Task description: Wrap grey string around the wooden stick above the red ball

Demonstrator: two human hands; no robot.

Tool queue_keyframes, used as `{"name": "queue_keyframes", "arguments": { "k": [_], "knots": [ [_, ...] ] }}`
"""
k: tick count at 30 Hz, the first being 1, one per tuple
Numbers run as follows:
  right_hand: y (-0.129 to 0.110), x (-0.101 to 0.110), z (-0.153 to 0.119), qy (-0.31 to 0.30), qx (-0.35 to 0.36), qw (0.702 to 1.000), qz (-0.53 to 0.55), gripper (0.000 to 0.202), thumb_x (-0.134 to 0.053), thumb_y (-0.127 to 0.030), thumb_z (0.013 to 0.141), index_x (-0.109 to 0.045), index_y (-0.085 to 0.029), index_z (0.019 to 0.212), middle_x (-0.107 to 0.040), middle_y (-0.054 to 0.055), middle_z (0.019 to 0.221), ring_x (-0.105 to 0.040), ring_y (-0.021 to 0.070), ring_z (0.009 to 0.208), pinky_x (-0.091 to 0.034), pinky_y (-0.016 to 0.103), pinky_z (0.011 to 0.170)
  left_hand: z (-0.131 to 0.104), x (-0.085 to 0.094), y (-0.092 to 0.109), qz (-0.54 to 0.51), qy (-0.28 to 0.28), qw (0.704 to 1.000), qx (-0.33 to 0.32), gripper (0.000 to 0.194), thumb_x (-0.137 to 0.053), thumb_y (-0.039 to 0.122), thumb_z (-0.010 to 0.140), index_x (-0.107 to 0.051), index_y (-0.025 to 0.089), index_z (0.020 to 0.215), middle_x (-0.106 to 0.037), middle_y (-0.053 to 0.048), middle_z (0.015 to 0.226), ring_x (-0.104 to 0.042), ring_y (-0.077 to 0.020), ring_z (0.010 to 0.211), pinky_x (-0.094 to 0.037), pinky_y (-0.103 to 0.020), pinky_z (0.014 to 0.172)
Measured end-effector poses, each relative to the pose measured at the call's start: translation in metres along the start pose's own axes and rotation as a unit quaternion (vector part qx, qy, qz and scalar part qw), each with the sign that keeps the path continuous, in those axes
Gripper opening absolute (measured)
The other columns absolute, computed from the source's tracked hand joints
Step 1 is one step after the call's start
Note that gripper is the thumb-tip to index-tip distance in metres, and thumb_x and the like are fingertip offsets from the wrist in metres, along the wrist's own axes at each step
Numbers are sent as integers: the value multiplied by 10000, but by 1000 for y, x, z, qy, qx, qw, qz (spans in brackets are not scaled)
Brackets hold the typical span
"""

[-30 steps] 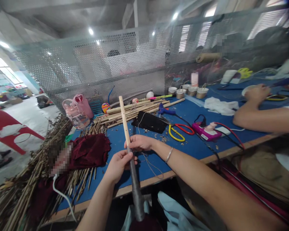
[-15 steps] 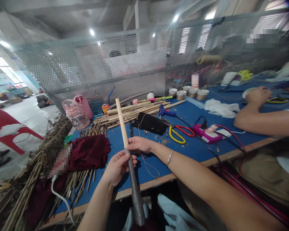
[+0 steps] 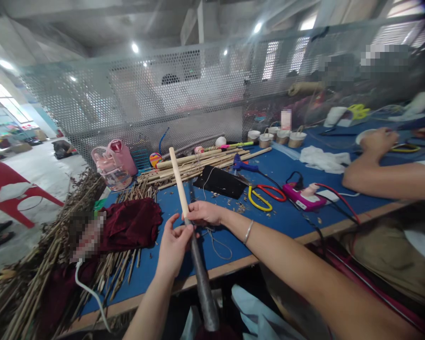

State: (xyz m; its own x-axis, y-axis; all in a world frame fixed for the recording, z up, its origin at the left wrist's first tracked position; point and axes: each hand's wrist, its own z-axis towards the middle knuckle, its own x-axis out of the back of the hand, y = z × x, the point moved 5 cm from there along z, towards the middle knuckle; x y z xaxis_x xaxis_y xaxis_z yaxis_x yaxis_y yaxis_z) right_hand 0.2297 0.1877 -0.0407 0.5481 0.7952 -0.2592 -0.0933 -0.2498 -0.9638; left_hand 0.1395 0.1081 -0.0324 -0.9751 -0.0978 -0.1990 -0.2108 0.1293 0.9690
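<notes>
A pale wooden stick (image 3: 179, 182) slants up from my lap over the table. Its lower length is a dark grey, tapered shaft (image 3: 201, 283). My right hand (image 3: 206, 213), with a silver bangle at the wrist, pinches it where pale wood meets grey. Just below, my left hand (image 3: 175, 243) has its thumb and fingers closed on the upper grey part. What the fingertips do behind the shaft is hidden. A loop of thin string (image 3: 221, 248) lies on the table beside my right hand. Beyond it are scissors (image 3: 260, 200) with yellow and red handles and a black sheet (image 3: 221, 182).
Left of my hands are a maroon cloth (image 3: 131, 224) and bundled dry stalks (image 3: 31, 274). Pale sticks (image 3: 212, 158), a blue glue gun (image 3: 246, 164) and a purple power strip (image 3: 304, 196) lie farther back. A co-worker's forearm (image 3: 382, 177) rests at right.
My left hand has turned more upright, its index finger lifted and bent near the joint. The shaft's lower end has swung slightly right. My right hand stays nearly in place.
</notes>
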Motion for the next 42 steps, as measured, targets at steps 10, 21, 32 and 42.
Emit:
{"name": "queue_keyframes", "arguments": {
  "k": [10,21,32,42],
  "knots": [
    [-1,0,0,17,6,1000,-8,383,-681,-394,671,-529,-103,867,-371,-105,437,-211,11,328,-107,164,307,-2,-5,-13,-55,31,997,39,318,-705,277,655,-504,134,855,-673,-58,732,-623,-110,584,-479,-197,540],
    [-1,2,1,18,18,998,-49,365,-685,-422,658,-483,-123,716,-344,-103,411,-228,17,332,-121,168,313,6,4,-7,2,27,1000,14,467,-724,337,617,-508,133,977,-601,23,614,-558,-86,507,-417,-179,480],
    [1,2,1,2,17,1000,-24,371,-645,-412,704,-553,-95,873,-378,-96,438,-224,21,342,-125,170,320,7,5,3,-29,-46,997,50,796,-703,325,643,-300,139,1303,-603,-4,664,-580,-124,593,-447,-232,545],
    [0,1,0,-11,0,1000,-14,377,-641,-412,714,-551,-95,897,-396,-91,441,-235,18,327,-127,164,310,13,4,14,26,-30,999,-8,951,-743,299,588,-218,138,1364,-550,70,508,-466,-65,428,-307,-156,431]
  ]
}}
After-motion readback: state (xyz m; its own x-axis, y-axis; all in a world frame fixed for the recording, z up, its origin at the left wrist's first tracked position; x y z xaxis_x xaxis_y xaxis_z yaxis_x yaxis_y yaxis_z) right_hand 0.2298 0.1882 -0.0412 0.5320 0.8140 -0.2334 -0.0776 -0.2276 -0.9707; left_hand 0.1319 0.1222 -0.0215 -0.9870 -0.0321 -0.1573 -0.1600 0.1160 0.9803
